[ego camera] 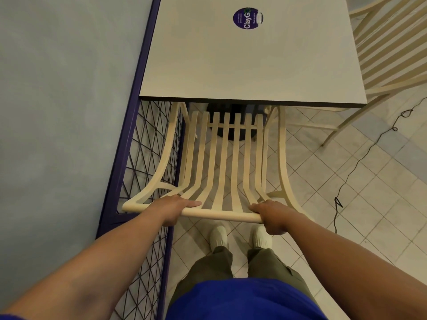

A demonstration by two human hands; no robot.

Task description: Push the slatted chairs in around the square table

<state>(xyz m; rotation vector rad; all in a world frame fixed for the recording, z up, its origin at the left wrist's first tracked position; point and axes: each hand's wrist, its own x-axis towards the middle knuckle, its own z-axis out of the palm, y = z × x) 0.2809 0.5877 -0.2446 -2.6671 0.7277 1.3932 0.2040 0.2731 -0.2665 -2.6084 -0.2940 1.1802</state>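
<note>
A cream slatted chair [225, 158] stands right in front of me, its seat partly under the near edge of the square grey table [249, 72]. My left hand [172, 210] grips the chair's top rail on the left. My right hand [271, 215] grips the same rail towards the right. A second cream slatted chair [390, 54] stands at the table's right side, apart from the table edge.
A purple-framed wire fence [143, 144] runs along the left, close to the chair, with a blue-grey surface beyond it. A round purple sticker [247, 18] is on the tabletop. A black cable [360, 165] trails over the tiled floor at right. My white shoes stand just behind the chair.
</note>
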